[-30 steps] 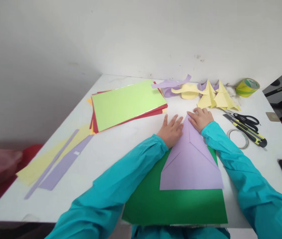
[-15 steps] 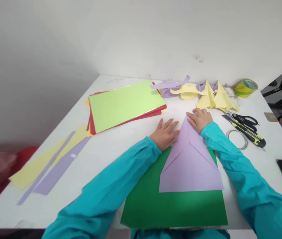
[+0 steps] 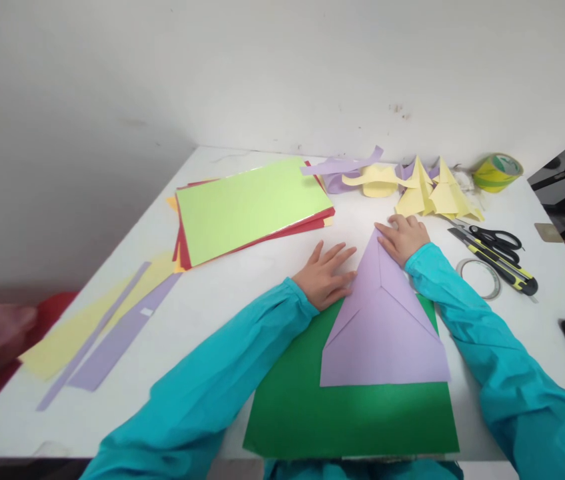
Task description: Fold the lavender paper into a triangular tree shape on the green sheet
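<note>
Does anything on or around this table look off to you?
Slightly: the light green sheet lies askew on the red sheets, whose corners stick out unevenly. The wall behind has dark smudges, like scuffs. The folded purple paper shows no visible tear.

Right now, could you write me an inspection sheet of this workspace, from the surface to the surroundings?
Surface: white table, partly covered by paper.
Work: folded purple sheet, tip pointing away from the person, partly on a green sheet.
Clutter: yellow paper and purple strips at left; paper stack; scissors, cutter and yellow tape at right.
Grip: left hand spread at the purple sheet's left edge, contact unclear; right hand on its tip.
Cables: nothing seen.
Surroundings: pale wall behind.
</note>
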The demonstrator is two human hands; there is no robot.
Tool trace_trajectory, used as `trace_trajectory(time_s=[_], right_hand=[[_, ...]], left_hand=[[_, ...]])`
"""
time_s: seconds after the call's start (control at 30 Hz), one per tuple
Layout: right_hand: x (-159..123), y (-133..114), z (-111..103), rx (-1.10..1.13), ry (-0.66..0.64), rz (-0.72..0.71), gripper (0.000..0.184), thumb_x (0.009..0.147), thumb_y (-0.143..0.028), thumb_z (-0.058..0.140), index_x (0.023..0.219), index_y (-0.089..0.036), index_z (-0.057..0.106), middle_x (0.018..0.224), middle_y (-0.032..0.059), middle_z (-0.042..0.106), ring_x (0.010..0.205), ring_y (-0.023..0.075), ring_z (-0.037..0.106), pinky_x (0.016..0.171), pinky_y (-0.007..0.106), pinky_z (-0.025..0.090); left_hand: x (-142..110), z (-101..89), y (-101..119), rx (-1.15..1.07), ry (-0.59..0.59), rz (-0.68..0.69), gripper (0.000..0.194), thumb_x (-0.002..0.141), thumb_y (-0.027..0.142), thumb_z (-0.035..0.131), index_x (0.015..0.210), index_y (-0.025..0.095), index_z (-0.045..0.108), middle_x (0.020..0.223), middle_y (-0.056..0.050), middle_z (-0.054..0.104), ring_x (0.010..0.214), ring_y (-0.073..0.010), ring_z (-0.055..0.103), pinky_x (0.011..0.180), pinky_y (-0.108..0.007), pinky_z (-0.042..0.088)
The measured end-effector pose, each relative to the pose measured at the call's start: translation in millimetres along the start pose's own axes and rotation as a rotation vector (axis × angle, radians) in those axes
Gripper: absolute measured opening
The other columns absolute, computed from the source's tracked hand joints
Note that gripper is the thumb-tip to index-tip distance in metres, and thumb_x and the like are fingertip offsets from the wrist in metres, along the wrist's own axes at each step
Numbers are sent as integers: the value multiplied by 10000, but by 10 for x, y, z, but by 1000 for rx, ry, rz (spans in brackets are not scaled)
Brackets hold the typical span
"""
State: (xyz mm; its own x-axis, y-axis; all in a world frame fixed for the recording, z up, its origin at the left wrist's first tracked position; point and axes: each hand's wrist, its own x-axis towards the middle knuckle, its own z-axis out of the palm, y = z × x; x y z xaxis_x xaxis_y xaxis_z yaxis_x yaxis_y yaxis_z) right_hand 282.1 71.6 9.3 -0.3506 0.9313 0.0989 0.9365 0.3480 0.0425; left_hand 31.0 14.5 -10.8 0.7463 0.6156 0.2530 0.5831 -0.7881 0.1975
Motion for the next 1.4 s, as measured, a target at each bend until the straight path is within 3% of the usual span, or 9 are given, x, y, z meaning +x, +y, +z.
trace_trajectory(time_s=[0.5,0.87,1.1,1.4], right_hand=[[1,18,18,-9,12,-4,469,931,-517,334,1330,-347,511,1316,86,483,1037,303,395,759,395,307],[-5,20,30,-6,26,-3,464,928,-517,340,1323,-353,519,1310,84,485,1027,303,395,757,398,309],[-2,28,33,13,29,-7,473,926,-519,335,1319,-340,528,1307,96,485,1028,313,395,759,403,306],[-20,18,-7,-6,39,-11,474,926,-517,334,1314,-334,535,1304,87,492,1021,306,406,758,400,319]], left_hand=[[-217,-74,39,-103,-11,56,367,803,432,678,1125,255,672,1480,-158,357,1393,-349,259,1099,-637,114],[-262,-117,15,-142,-38,98,420,783,468,693,1138,243,670,1468,-189,360,1392,-353,260,1096,-635,127],[-273,-140,2,-167,-78,84,381,772,478,702,1086,263,694,1475,-155,365,1395,-338,260,1098,-623,151],[-336,-123,-14,-245,-51,153,402,767,509,695,1066,240,704,1485,-175,339,1392,-364,251,1088,-636,149]])
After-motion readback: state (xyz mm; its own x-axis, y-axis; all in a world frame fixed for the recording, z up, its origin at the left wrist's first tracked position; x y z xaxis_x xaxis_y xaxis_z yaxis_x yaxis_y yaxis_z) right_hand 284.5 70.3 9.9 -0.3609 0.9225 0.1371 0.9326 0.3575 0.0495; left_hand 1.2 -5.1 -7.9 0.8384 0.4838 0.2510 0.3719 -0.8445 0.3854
